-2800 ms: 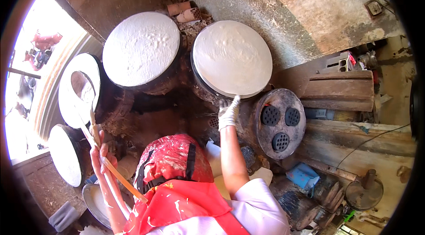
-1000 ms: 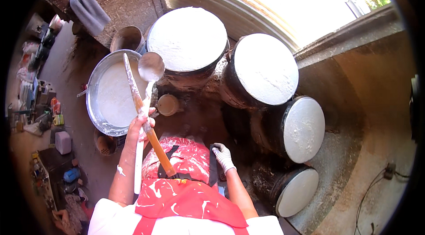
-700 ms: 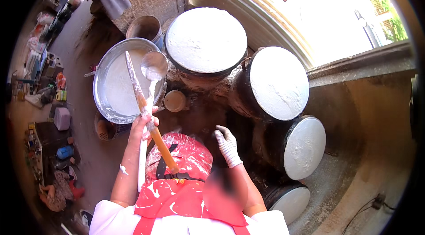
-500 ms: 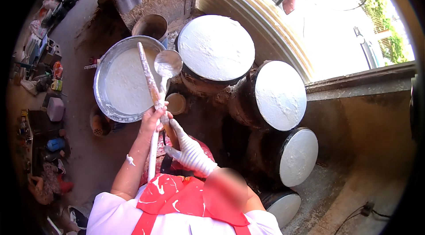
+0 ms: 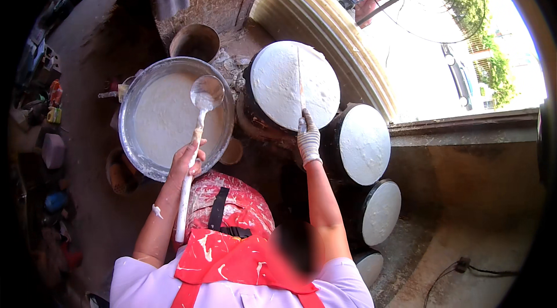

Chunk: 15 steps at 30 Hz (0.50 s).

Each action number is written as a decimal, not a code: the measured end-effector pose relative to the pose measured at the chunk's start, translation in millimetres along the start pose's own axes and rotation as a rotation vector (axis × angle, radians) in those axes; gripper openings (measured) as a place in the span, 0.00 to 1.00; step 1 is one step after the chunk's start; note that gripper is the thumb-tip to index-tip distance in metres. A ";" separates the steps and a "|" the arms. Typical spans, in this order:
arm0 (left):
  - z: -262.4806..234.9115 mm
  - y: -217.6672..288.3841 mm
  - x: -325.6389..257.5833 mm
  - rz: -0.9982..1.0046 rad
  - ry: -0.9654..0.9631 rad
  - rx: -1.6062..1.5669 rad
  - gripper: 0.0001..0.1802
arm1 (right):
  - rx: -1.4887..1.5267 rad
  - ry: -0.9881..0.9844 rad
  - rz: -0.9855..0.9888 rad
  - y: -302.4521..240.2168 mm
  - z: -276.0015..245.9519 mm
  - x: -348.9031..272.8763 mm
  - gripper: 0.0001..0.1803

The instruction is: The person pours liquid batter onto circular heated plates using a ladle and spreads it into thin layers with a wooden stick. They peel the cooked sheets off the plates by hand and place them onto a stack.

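Observation:
My bare left hand (image 5: pixel 188 160) is closed round the handle of a long ladle (image 5: pixel 207 92). The ladle's round bowl, coated in white, is over a wide metal basin (image 5: pixel 126 128) of white liquid batter (image 5: pixel 165 110). My right hand (image 5: pixel 309 138), in a striped glove, grips a long thin wooden spatula (image 5: pixel 300 84). Seen nearly edge-on, the spatula lies over the nearest round white top (image 5: pixel 275 73) of a dark drum-like steamer; whether it touches the surface I cannot tell. White splashes mark my left forearm and red apron.
Further white-topped drums (image 5: pixel 364 145) curve down along the right. An empty-looking bucket (image 5: pixel 195 42) stands behind the basin, and a small round container (image 5: pixel 232 151) beside it. Corrugated sheeting (image 5: pixel 325 35) and a low ledge (image 5: pixel 464 125) border the bright outdoors. Assorted clutter lines the left.
My right hand has moved away from my left, forward and right, taking the spatula over the nearest white top. My left hand still holds the ladle, its bowl now farther over the basin.

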<state>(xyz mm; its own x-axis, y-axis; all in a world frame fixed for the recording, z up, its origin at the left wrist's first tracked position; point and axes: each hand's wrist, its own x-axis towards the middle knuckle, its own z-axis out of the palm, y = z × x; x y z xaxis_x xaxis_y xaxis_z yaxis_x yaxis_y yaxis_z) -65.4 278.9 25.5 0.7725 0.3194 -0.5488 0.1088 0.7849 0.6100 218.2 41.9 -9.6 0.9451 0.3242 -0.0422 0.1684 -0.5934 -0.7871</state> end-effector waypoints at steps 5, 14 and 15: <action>-23.4 7.2 1.8 -0.007 0.015 -0.019 0.22 | -0.190 -0.010 -0.044 16.8 20.3 35.0 0.19; -11.1 16.2 14.8 -0.047 -0.082 -0.042 0.22 | -0.261 -0.132 0.052 8.5 9.3 47.0 0.18; -7.0 17.4 16.3 -0.051 -0.113 -0.032 0.22 | -0.217 -0.079 -0.002 9.4 7.6 45.7 0.18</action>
<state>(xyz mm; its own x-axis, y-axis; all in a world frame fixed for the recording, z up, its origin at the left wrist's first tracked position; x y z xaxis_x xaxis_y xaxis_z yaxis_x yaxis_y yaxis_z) -55.4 301.5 23.2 0.8323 0.2184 -0.5096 0.1312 0.8155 0.5637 260.9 56.8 -23.6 0.9212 0.3772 -0.0958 0.2347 -0.7348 -0.6364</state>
